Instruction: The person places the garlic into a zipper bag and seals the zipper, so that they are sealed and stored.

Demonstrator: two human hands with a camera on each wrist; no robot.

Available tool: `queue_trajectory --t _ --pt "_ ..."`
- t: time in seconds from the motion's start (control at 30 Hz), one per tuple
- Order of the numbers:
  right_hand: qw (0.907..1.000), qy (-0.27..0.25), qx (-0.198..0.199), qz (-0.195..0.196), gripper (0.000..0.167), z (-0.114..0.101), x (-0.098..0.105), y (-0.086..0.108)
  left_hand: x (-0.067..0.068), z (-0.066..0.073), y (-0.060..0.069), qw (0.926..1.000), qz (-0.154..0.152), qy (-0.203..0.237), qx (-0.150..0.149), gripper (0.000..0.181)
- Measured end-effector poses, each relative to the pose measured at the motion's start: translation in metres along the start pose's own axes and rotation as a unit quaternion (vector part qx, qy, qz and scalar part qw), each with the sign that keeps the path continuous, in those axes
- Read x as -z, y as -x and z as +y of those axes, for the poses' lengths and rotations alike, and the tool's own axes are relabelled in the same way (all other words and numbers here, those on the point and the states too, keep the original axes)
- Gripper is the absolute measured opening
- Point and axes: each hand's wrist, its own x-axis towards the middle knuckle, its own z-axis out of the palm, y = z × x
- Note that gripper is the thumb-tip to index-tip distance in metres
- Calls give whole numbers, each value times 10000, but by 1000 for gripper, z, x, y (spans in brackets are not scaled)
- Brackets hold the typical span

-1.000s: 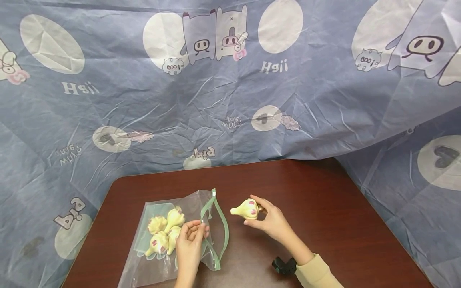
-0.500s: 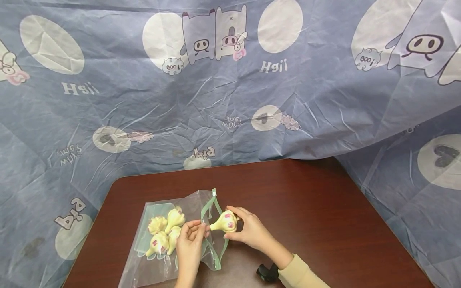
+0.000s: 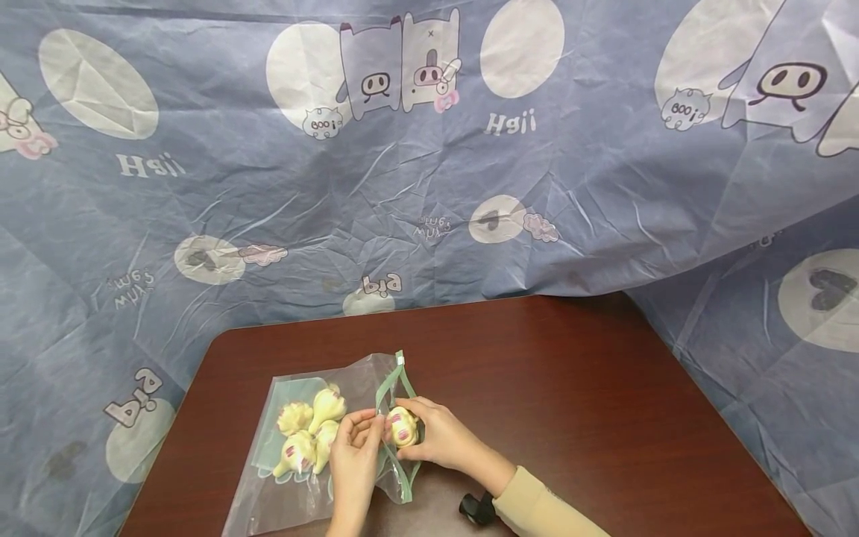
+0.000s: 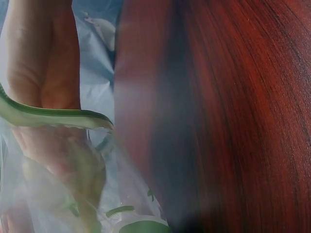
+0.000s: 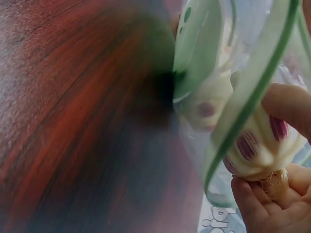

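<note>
A clear zip bag [image 3: 362,377] with a green zip edge lies on the table, with several garlic bulbs [image 3: 295,452] inside it. My left hand [image 3: 356,451] pinches the bag's film beside its open mouth. At that mouth, my right hand [image 3: 443,440] holds another garlic bulb [image 3: 403,427] between thumb and fingers. The right wrist view shows this bulb's purple patches [image 5: 248,145] and root end, with the green zip strip [image 5: 243,116] crossing in front of it. In the left wrist view, a hand reaches past the zip strip [image 4: 58,116], blurred behind the film.
The dark reddish-brown table [image 3: 570,395] extends to the right of the hands and behind the bag. A blue printed cloth [image 3: 429,164] hangs behind and along the sides. A black device [image 3: 478,509] sits at the right wrist.
My right hand has moved left with the garlic bulb, from beside the bag into its mouth. The left hand and the bag have hardly moved.
</note>
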Motion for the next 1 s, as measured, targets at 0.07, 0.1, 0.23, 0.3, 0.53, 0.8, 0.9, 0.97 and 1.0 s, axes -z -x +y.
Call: queue_trajectory --t 0.07,0.1,0.23,0.3,0.53,0.8,0.9,0.97,1.0 --pt "10000 -7 -58 -61 77 1 -3 -4 0 0 0 10000 -18 -3 7 24" --pt "9999 12 -72 -76 76 2 -5 -6 0 0 0 10000 -35 34 14 24" --pt "9998 150 -70 -131 72 3 -12 -13 0 -1 0 9998 -82 205 -10 26" --pt "9995 267 -55 -146 70 3 -16 -17 -1 -1 1 9997 -50 224 -15 25" --pt "9963 752 -114 -397 57 4 -30 -29 -1 1 1 9998 48 92 149 24" --pt "9935 961 297 -534 16 5 -40 -35 -1 0 1 9991 -10 348 221 24" --pt "9937 928 212 -584 21 5 -42 -35 -1 0 1 9991 -15 361 228 24" --pt "9944 883 150 -559 30 5 -42 -33 -1 0 1 9990 -8 379 229 24" --pt "9945 903 132 -517 31 5 -41 -33 -2 0 1 9990 -4 374 225 24"
